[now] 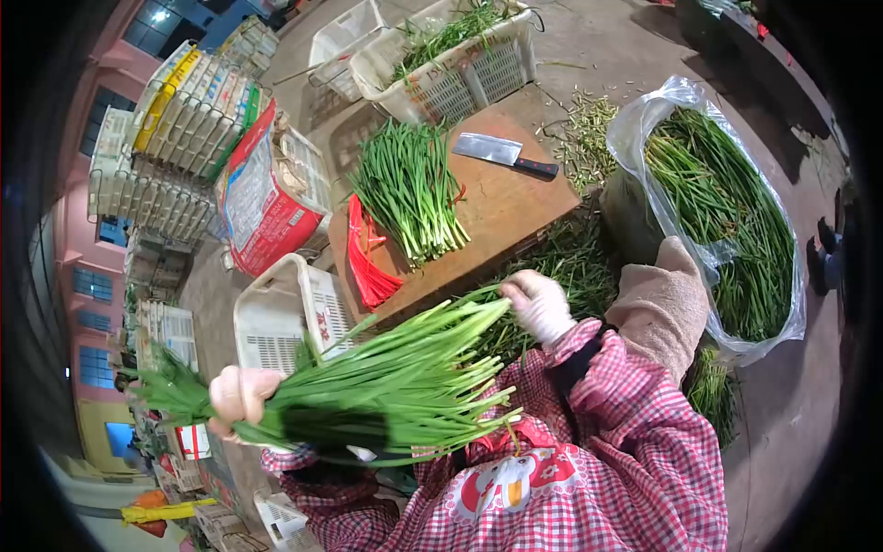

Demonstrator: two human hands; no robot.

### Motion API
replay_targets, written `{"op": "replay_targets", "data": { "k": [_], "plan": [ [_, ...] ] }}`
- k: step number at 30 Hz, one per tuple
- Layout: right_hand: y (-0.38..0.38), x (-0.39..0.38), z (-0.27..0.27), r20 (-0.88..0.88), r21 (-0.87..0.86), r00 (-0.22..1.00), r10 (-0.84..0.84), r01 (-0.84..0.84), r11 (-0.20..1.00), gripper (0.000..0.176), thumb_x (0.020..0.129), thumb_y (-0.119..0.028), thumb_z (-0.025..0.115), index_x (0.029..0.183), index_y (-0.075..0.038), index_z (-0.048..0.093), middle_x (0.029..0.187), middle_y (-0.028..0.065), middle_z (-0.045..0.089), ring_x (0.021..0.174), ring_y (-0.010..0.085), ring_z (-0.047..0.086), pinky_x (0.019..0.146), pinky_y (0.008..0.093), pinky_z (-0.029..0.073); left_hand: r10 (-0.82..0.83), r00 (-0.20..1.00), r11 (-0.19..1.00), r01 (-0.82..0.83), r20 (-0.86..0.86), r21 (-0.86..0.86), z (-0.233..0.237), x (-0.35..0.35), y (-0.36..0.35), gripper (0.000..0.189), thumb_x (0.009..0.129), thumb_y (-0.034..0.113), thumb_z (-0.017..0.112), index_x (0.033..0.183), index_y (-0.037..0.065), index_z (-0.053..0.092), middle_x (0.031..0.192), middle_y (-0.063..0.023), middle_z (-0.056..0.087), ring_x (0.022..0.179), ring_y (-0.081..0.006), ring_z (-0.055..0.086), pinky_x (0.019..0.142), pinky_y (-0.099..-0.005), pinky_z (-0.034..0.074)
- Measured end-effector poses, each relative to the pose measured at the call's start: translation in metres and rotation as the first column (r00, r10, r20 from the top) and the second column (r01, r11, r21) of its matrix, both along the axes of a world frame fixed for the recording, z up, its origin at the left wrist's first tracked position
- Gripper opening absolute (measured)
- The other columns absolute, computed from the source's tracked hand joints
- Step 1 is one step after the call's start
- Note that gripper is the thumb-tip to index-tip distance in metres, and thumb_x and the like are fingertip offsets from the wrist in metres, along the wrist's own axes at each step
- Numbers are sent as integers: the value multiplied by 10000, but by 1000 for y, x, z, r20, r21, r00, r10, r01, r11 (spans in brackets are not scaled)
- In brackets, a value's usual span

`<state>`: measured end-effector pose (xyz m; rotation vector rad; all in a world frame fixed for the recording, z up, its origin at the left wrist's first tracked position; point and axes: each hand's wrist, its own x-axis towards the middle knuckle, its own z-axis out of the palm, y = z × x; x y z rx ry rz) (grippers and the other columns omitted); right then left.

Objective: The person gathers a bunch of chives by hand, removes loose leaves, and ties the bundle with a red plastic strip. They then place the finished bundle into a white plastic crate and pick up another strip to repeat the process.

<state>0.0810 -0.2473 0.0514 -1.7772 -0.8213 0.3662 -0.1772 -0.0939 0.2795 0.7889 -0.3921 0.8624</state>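
My left hand (241,400), in a pale glove, is wrapped round the leafy part of a large bunch of garlic chives (386,386). The cut ends fan out to the right across my front. My right hand (538,304), gloved too, is closed at the upper edge of the bunch, its fingertips pinching a chive stem. Beyond, a neat pile of chives (409,189) lies on a wooden board (501,207). Beside that pile are a cleaver (501,152) with a black handle and a bundle of red ties (366,262).
To the right, a clear plastic bag (798,267) holds more chives. Loose trimmings (589,267) cover the floor by the board. White crates (487,78) stand behind, and another crate (267,313) is at the left. Further left are a red sack (276,216) and stacked crates (166,175).
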Motion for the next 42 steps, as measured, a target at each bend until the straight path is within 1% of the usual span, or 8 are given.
{"op": "replay_targets", "data": {
  "k": [5, 7, 11, 29, 31, 33, 35, 42],
  "plan": [
    [-27, 52, -10, 11, -928, 663, 748, -273, 255, 290, 775, -323, 636, 944, -92, 684, 922, 130, 663, 871, 308, 644, 762, 424, 513, 38, 998, 998, -35, 51, -52, 5, -36, 24, 248, 878, 142, 587, 721, 141, 395, 734, 37, 394, 587, -89, 412, 873, -317, 382],
    [-34, 37, 16, 140, -516, 791, 596, -455, 726, 352, 838, -355, 584, 1043, -80, 664, 960, 159, 669, 923, 339, 630, 803, 423, 503, 42, 997, 998, -40, 57, -41, 3, -38, 28, 244, 878, 137, 588, 725, 140, 398, 737, 37, 395, 589, -89, 416, 874, -313, 387],
    [-16, 0, 54, -490, 170, 438, 754, -800, 576, 517, 924, -417, 552, 1240, -8, 548, 1128, 108, 637, 1052, 186, 578, 936, 339, 444, 75, 991, 997, -74, 110, -17, 0, -14, 16, 226, 877, 127, 590, 738, 135, 413, 747, 34, 394, 604, -92, 431, 877, -308, 392],
    [-70, 8, 52, -491, 843, 27, 871, -236, 483, 224, 867, -154, 569, 768, 40, 618, 856, 166, 653, 871, 312, 612, 828, 440, 472, 185, 947, 965, -226, -264, -132, -4, -41, 34, 190, 914, 225, 490, 791, 136, 376, 745, 26, 361, 693, -106, 406, 926, -299, 392],
    [-86, 29, 49, -704, 490, 267, 658, -487, 723, 188, 845, -182, 587, 823, -7, 652, 833, 153, 658, 831, 299, 621, 813, 433, 478, 488, 726, 739, -639, -485, -214, -13, -56, 50, 217, 927, 278, 493, 797, 111, 444, 752, 7, 444, 725, -101, 454, 1025, -336, 371],
    [-87, 34, 38, -52, -453, 765, 642, -591, 667, 204, 822, -203, 606, 963, -71, 673, 907, 137, 667, 922, 315, 606, 837, 417, 468, 502, 648, 671, -710, -573, -215, -23, -63, 65, 234, 926, 292, 506, 796, 99, 477, 772, -5, 492, 792, -125, 499, 1051, -381, 357],
    [-77, 31, 44, 419, -605, 621, 662, -352, 714, 588, 772, -218, 685, 1309, -93, 480, 1297, 127, 523, 1222, 313, 463, 979, 404, 398, 491, 564, 606, -769, -664, -204, -38, -69, 76, 255, 926, 306, 518, 794, 87, 511, 793, -17, 540, 860, -149, 545, 1077, -426, 344],
    [2, -30, 50, -537, 541, 380, 753, -530, 653, 486, 837, -151, 690, 1267, -8, 513, 1151, 60, 619, 1067, 159, 560, 967, 324, 435, 404, 596, 738, -660, -694, -137, -35, -44, 44, 274, 914, 335, 565, 873, 64, 579, 947, -77, 634, 1002, -274, 587, 951, -475, 450]
  ]
}}
